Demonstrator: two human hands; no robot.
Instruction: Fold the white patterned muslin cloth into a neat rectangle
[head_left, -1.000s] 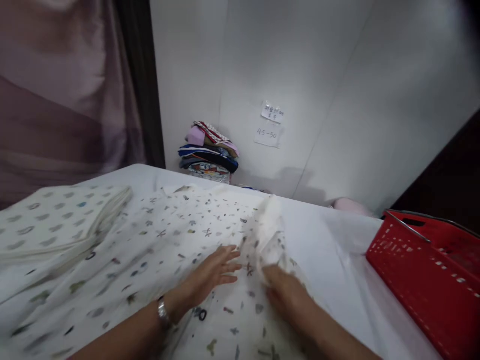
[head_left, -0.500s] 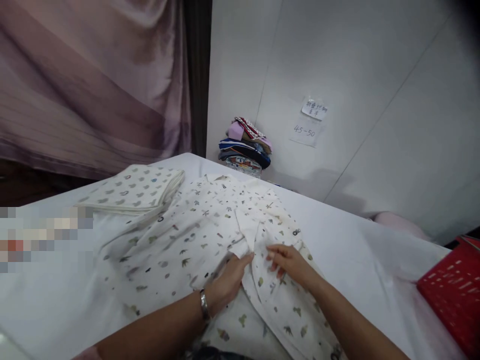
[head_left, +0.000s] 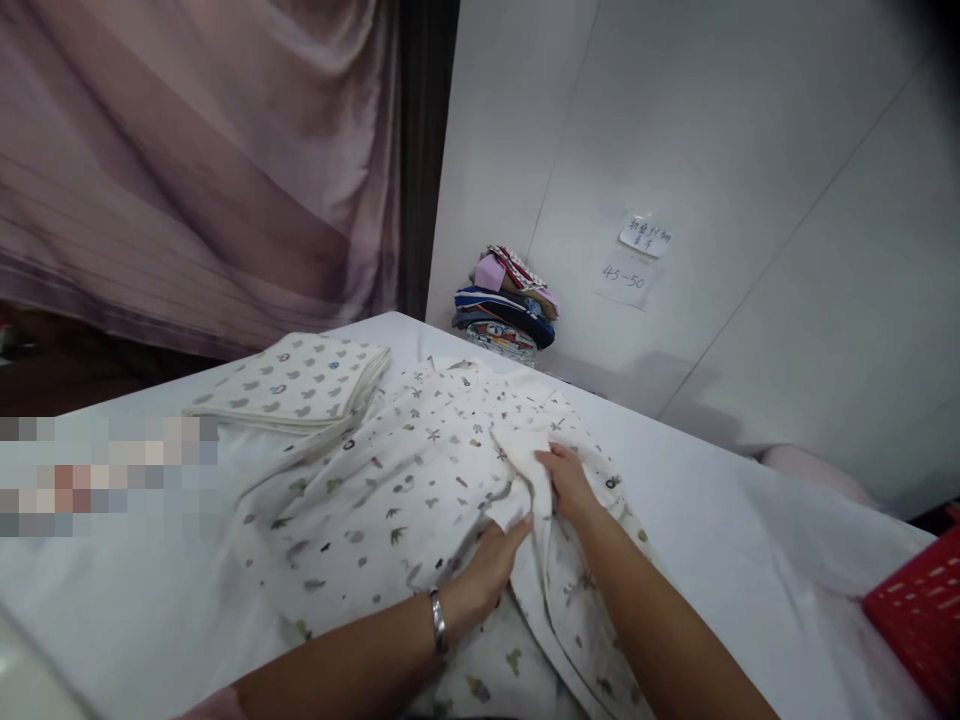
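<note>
A white printed cloth point(head_left: 405, 480), with small leaf and fruit shapes, lies loosely spread over the table and hangs toward me. My left hand point(head_left: 491, 562), with a silver bracelet on its wrist, is closed on a turned-over edge of it. My right hand point(head_left: 571, 485) pinches the same cloth a little farther out and to the right, where a plain white fold shows. The underside fingers of both hands are partly hidden by the fabric. Left of the spread cloth rests a folded cloth point(head_left: 300, 380) with grey prints.
The white-covered table point(head_left: 697, 520) reaches to the wall. A stack of folded fabrics point(head_left: 506, 300) stands beyond its far edge. At the right is a red plastic basket point(head_left: 911, 610). Paper signs point(head_left: 634, 260) hang on the wall, and a pinkish curtain point(head_left: 225, 180) hangs at left.
My right hand has moved forward and closed on the cloth edge, lifting and turning it over. My left hand keeps its hold. The view has shifted slightly left.
</note>
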